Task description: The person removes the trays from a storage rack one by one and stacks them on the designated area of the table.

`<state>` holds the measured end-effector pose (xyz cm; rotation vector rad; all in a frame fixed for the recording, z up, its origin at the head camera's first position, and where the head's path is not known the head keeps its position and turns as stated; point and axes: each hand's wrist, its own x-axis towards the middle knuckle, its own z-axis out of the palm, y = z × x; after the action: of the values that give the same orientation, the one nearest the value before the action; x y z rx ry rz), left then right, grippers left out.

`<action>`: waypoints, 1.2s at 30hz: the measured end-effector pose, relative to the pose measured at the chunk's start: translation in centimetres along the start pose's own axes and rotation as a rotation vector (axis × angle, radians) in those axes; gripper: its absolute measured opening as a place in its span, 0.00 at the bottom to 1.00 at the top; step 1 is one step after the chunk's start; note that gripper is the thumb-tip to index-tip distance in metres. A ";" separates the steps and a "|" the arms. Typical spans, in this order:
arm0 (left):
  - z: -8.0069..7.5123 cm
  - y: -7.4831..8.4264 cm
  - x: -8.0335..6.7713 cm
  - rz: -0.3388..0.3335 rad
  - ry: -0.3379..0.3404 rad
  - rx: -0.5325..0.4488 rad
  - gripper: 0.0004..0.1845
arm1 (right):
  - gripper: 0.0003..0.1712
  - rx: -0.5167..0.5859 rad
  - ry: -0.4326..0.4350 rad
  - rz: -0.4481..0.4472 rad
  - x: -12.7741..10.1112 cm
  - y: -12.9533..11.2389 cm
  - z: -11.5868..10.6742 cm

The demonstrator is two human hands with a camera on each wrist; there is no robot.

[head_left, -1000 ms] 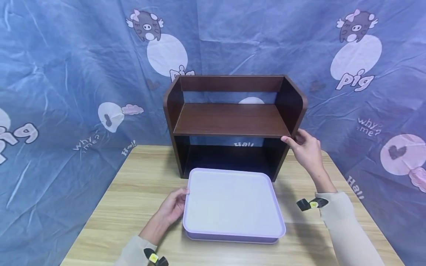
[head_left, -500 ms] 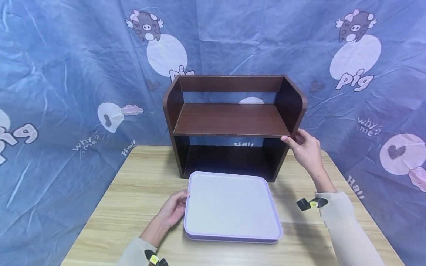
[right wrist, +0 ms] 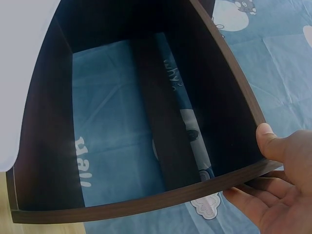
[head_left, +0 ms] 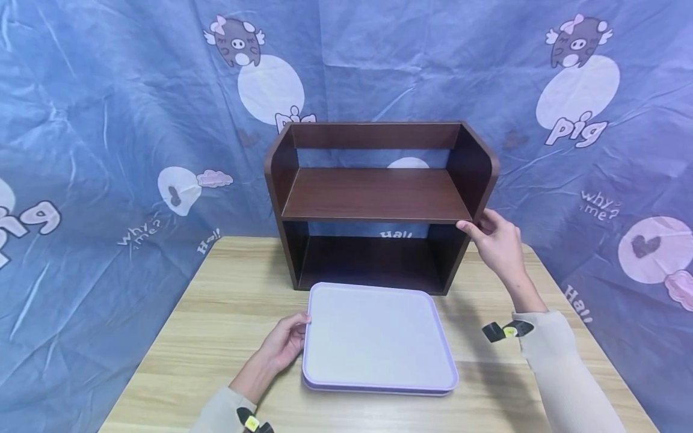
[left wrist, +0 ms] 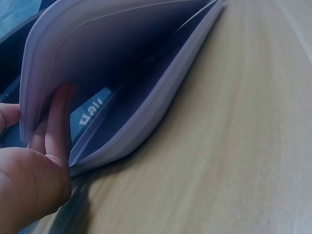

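Observation:
A pale lilac tray (head_left: 379, 337) with a raised rim lies tilted in front of a dark brown shelf. Its left edge is pinched by my left hand (head_left: 283, 343), thumb on the rim and fingers beneath. In the left wrist view a wedge-shaped gap separates this upper tray (left wrist: 36, 63) from a lower tray (left wrist: 141, 124), whose edge is on the table. My right hand (head_left: 498, 243) grips the right side panel of the two-level desk shelf (head_left: 379, 192), its thumb on the front edge. In the right wrist view the fingers wrap the panel's outer side.
The light wood table (head_left: 243, 276) carries everything. A blue cloth (head_left: 135, 108) with pig prints hangs behind and on both sides. The shelf's lower compartment (head_left: 373, 258) faces the tray, its floor just beyond the tray's far edge.
The upper tray's far edge has come down and nearer to me, and the gap at its near edge has narrowed. My left hand has shifted slightly toward me; my right hand stays put.

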<state>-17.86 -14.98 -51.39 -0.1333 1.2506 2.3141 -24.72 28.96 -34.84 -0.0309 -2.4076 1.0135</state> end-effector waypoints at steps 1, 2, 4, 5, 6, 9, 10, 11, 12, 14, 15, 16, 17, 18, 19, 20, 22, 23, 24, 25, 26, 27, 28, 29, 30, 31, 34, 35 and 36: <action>0.0 0.0 0.0 -0.004 -0.001 0.001 0.12 | 0.30 -0.003 0.001 0.000 0.0 0.0 0.0; 0.0 -0.1 0.0 -0.008 -0.001 0.004 0.12 | 0.30 -0.003 0.001 -0.001 0.1 0.0 0.0; 0.0 -0.2 0.0 -0.015 0.002 0.007 0.12 | 0.30 -0.006 0.000 0.000 0.1 0.0 0.1; 0.0 -0.2 0.1 -0.016 0.004 0.011 0.12 | 0.31 -0.001 -0.002 0.001 0.1 0.0 0.1; 0.0 -0.2 0.1 -0.017 0.004 0.015 0.12 | 0.31 -0.001 -0.003 0.003 0.1 -0.1 0.1; -0.1 -0.3 0.1 -0.018 -0.004 0.029 0.12 | 0.32 0.008 -0.008 0.008 0.1 -0.2 0.1; -0.2 -0.3 0.1 -0.020 -0.012 0.035 0.12 | 0.32 0.011 -0.009 0.010 0.1 -0.2 0.1; -0.2 -0.2 0.1 -0.021 -0.021 0.045 0.12 | 0.32 0.010 -0.011 0.013 0.1 -0.3 0.0; -0.3 -0.2 0.1 -0.023 -0.031 0.054 0.12 | 0.32 0.009 -0.012 0.015 0.2 -0.3 0.0; -0.5 -0.2 0.1 -0.025 -0.043 0.079 0.12 | 0.33 0.008 -0.016 0.018 0.1 -0.4 0.0; -0.5 -0.2 0.1 -0.026 -0.042 0.095 0.11 | 0.33 0.007 -0.019 0.019 0.1 -0.4 0.0; -0.6 -0.1 0.1 -0.026 -0.036 0.113 0.10 | 0.33 0.009 -0.020 0.018 0.1 -0.4 0.0; -0.6 -0.1 0.1 -0.022 -0.023 0.139 0.09 | 0.34 0.009 -0.022 0.018 0.1 -0.4 0.0; -0.6 0.0 0.1 -0.018 -0.007 0.168 0.08 | 0.34 0.010 -0.024 0.018 0.1 -0.4 0.0; -0.5 0.1 0.0 -0.015 0.012 0.205 0.08 | 0.34 0.011 -0.025 0.017 0.1 -0.4 0.0; -0.5 0.2 0.0 -0.009 0.029 0.248 0.09 | 0.34 0.011 -0.025 0.019 0.1 -0.4 0.0; -0.2 0.5 -0.2 0.002 0.071 0.327 0.13 | 0.34 0.013 -0.025 0.019 0.1 -0.4 0.0; -0.1 0.7 -0.2 0.006 0.089 0.369 0.15 | 0.34 0.012 -0.022 0.018 0.1 -0.3 0.0; 0.1 0.9 -0.3 0.008 0.105 0.407 0.17 | 0.33 0.009 -0.018 0.019 0.2 -0.3 0.0; 0.2 1.0 -0.3 0.010 0.118 0.445 0.19 | 0.33 0.010 -0.015 0.018 0.2 -0.2 0.0; 0.3 1.2 -0.4 0.016 0.131 0.484 0.20 | 0.33 0.010 -0.013 0.019 0.2 -0.2 0.0; 0.4 1.3 -0.5 0.021 0.150 0.517 0.20 | 0.33 0.008 -0.010 0.020 0.2 -0.2 0.1; 0.5 1.4 -0.5 0.026 0.166 0.551 0.20 | 0.33 0.003 -0.009 0.019 0.2 -0.1 0.1; 0.6 1.5 -0.6 0.032 0.183 0.588 0.20 | 0.32 -0.001 -0.009 0.023 0.2 -0.1 0.1; 0.7 1.5 -0.7 0.042 0.202 0.624 0.20 | 0.32 -0.001 -0.010 0.027 0.1 -0.2 0.1; 0.7 1.6 -0.7 0.054 0.224 0.661 0.19 | 0.32 0.001 -0.014 0.028 0.1 -0.2 0.0; 0.9 1.5 -0.7 0.098 0.289 0.767 0.16 | 0.33 0.007 -0.020 0.034 0.0 -0.2 0.0; 0.9 1.4 -0.7 0.115 0.307 0.808 0.14 | 0.33 0.012 -0.020 0.036 0.0 -0.2 0.0; 0.8 1.4 -0.6 0.131 0.323 0.846 0.12 | 0.33 0.015 -0.020 0.036 0.0 -0.2 0.0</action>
<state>-17.85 -15.16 -49.66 -0.1310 2.3431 1.7058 -24.69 28.86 -34.70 -0.0599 -2.4254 1.0525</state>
